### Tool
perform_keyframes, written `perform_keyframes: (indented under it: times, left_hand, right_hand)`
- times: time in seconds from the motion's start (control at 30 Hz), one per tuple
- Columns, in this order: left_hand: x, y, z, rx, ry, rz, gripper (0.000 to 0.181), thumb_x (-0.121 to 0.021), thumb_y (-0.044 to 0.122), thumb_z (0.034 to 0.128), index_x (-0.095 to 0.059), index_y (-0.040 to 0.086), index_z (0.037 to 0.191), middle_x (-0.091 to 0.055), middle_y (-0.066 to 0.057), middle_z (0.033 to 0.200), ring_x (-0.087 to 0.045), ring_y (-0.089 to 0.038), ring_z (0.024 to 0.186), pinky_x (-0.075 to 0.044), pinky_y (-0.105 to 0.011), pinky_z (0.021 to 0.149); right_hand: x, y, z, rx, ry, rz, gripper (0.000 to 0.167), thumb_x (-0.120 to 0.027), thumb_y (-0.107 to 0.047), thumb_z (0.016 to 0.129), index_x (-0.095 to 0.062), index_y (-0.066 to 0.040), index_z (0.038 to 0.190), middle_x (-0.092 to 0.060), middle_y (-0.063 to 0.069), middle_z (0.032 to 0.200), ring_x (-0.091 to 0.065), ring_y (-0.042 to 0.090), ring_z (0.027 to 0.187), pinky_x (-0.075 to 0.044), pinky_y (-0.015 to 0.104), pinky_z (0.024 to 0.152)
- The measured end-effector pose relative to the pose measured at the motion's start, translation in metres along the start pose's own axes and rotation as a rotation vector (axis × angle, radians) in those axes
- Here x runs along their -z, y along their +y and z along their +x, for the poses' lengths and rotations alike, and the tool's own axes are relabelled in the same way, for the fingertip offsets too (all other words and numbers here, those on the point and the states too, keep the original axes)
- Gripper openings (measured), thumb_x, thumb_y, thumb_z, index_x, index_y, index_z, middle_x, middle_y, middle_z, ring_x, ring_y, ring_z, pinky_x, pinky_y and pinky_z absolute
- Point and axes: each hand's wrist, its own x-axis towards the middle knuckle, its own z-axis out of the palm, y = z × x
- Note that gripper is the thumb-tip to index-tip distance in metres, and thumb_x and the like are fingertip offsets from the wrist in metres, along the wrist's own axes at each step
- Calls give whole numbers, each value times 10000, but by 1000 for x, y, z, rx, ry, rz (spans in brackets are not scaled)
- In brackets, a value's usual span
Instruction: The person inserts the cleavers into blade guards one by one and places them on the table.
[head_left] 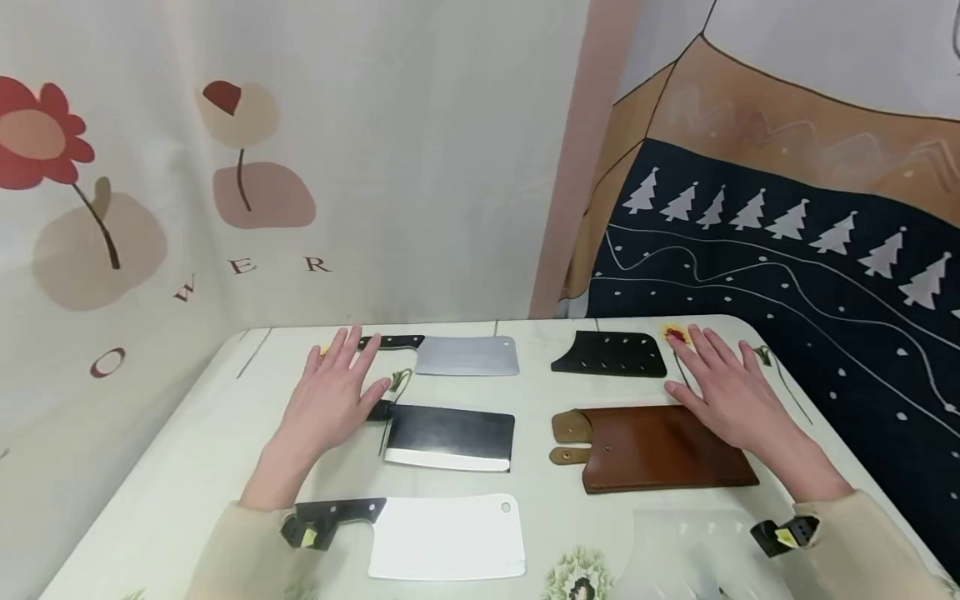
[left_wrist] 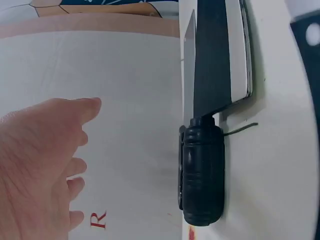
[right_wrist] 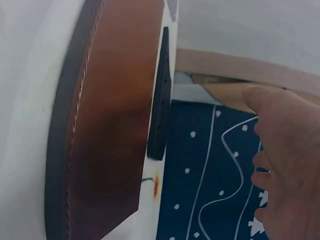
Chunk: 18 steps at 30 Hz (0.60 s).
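Note:
My left hand (head_left: 326, 404) is held palm down with fingers spread over the handle ends of two cleavers. One is the silver cleaver (head_left: 467, 357) at the back; the other is the black-bladed cleaver (head_left: 450, 432), whose handle (left_wrist: 203, 175) shows in the left wrist view. A third cleaver (head_left: 450, 537), bright-bladed, lies nearer me, beside my left wrist. On the right, my right hand (head_left: 731, 396) is spread above the brown leather sheath (head_left: 652, 450). Behind that sheath lies a black blade guard (head_left: 609, 354) with small holes. Both hands hold nothing.
A clear plastic piece (head_left: 697, 542) lies at the front right, partly beneath my right forearm. The white tabletop (head_left: 540, 517) has printed flowers. A pale curtain (head_left: 420, 167) hangs behind, and a dark cloth with white trees (head_left: 750, 250) is at the right.

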Motion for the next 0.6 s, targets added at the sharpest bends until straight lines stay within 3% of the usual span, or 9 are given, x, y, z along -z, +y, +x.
perform_keyframes:
  times: [0.23,0.37,0.6]
  left_hand:
    - [-4,-10,24,-9,-78,-117,661,-533,355,1068,-329,-6,1583,-239,-300,1626,-171,-461,1509,-142,-684,1152]
    - [-11,-20,40,-24,-90,-180,652,-559,320,1059,-353,-51,1554,-293,-316,1596,-216,-476,1488,-170,-660,1160]
    - [-35,-44,61,71,-117,-367,632,-581,261,1054,-357,-77,1539,-325,-313,1580,-267,-478,1467,-242,-586,1168]
  right_hand:
    - [-7,14,25,-6,-105,82,729,-604,-403,1031,-345,26,1561,-246,349,1595,-215,520,1457,-129,738,1117]
    - [-18,25,38,-15,-158,172,772,-628,-415,1018,-335,56,1555,-242,364,1589,-231,538,1444,-166,715,1123]
    - [-41,37,58,-113,-267,366,889,-711,-440,961,-292,46,1576,-234,349,1600,-228,557,1437,-211,698,1122]
